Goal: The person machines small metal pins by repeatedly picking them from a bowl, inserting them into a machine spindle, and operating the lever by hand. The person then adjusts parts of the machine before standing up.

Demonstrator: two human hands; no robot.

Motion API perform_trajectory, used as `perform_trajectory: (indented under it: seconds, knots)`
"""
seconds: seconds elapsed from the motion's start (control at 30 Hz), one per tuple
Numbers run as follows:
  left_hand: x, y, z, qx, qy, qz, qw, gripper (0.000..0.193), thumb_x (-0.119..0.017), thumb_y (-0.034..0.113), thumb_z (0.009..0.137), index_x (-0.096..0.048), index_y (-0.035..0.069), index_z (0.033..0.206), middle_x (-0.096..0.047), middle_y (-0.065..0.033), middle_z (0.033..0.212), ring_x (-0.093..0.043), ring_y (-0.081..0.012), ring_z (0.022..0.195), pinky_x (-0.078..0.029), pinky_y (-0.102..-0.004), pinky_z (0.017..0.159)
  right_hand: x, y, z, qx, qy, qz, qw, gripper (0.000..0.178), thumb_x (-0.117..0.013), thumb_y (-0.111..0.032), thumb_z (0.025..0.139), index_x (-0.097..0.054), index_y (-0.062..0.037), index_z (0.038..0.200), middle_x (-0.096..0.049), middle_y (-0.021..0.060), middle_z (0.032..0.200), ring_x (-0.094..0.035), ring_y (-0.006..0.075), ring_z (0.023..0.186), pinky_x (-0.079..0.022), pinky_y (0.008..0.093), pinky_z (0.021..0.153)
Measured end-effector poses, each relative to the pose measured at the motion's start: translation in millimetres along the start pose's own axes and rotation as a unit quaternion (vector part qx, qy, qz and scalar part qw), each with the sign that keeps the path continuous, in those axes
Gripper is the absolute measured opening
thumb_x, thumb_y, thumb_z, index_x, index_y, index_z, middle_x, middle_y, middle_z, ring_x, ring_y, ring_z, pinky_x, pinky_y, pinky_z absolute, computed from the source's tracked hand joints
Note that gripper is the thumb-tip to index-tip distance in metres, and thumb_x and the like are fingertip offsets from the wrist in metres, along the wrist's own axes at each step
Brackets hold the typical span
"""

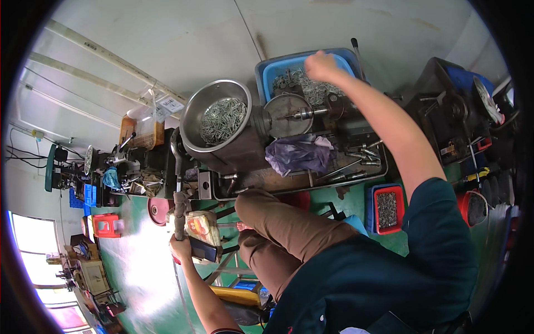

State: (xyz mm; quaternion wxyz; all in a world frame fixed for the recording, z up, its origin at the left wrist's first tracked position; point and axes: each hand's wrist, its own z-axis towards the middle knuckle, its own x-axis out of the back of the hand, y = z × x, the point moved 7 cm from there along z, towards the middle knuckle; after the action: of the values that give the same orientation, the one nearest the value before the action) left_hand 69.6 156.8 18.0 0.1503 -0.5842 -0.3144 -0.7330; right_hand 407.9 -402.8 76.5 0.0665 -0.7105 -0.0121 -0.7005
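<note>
My left hand is closed round the lower end of a long machine lever, whose grip is thickly wrapped. My right hand is raised over a blue basket of small metal pins. Its fingers are curled together; what they hold, if anything, is hidden. Below the basket, a chuck on a small lathe-like machine points left toward the headstock, in front of a round metal plate. On the headstock rests a steel bowl filled with similar pins.
A purple rag lies on the machine bed, with several metal tools right of it. A red bin of small parts stands on the green floor. A bag-like bundle sits beside the lever. Another machine stands at right.
</note>
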Motion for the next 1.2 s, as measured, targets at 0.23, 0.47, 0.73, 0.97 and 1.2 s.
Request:
perform_trajectory:
  seconds: [0.23, 0.47, 0.73, 0.97, 1.2]
  knots:
    - [0, 1, -1, 0.011, -0.004, -0.015, 1.0, 0.021, -0.058, 0.015, 0.063, -0.06, 0.001, 0.078, -0.058, -0.0201, 0.071, -0.057, -0.0354, 0.069, -0.043, -0.0403, 0.064, 19, 161, -67, -0.113, 0.132, -0.023, 0.985, 0.038, -0.044, -0.042, 0.08, -0.058, -0.0074, 0.083, -0.054, 0.0069, 0.102, -0.036, 0.025, 0.114, -0.027, 0.0478, 0.09]
    - [-4, -9, -1, 0.0, 0.008, 0.004, 1.0, 0.024, -0.06, 0.016, 0.061, -0.06, 0.001, 0.08, -0.059, -0.02, 0.072, -0.056, -0.036, 0.069, -0.043, -0.0403, 0.065, 43, 179, -199, -0.127, 0.246, -0.091, 0.956, 0.045, -0.047, -0.047, 0.077, -0.055, -0.0042, 0.068, -0.057, 0.0098, 0.086, -0.051, 0.0261, 0.092, -0.038, 0.0397, 0.076]
    - [0, 2, -3, -0.006, 0.003, -0.005, 1.0, 0.023, -0.06, 0.016, 0.062, -0.06, 0.0, 0.079, -0.058, -0.0205, 0.071, -0.056, -0.0367, 0.068, -0.043, -0.041, 0.063, 35, 171, -222, -0.162, 0.187, -0.062, 0.967, 0.057, -0.046, -0.054, 0.075, -0.052, -0.0014, 0.055, -0.053, 0.017, 0.055, -0.054, 0.0342, 0.059, -0.042, 0.0407, 0.056]
    - [-4, 3, -2, -0.004, 0.006, -0.001, 1.0, 0.022, -0.058, 0.014, 0.061, -0.059, 0.0, 0.078, -0.058, -0.0205, 0.07, -0.056, -0.0369, 0.067, -0.042, -0.0417, 0.063, 39, 169, -224, -0.166, 0.193, -0.079, 0.964, 0.058, -0.045, -0.055, 0.075, -0.053, -0.0016, 0.055, -0.053, 0.017, 0.056, -0.054, 0.034, 0.06, -0.042, 0.0407, 0.057]
    - [-5, 3, -2, -0.017, 0.001, -0.011, 1.0, 0.023, -0.058, 0.013, 0.061, -0.06, 0.0, 0.081, -0.058, -0.0211, 0.072, -0.056, -0.0372, 0.069, -0.043, -0.0419, 0.064, 38, 170, -225, -0.178, 0.187, -0.074, 0.963, 0.058, -0.045, -0.056, 0.075, -0.053, -0.0017, 0.056, -0.054, 0.0172, 0.057, -0.054, 0.0343, 0.061, -0.042, 0.0411, 0.058]
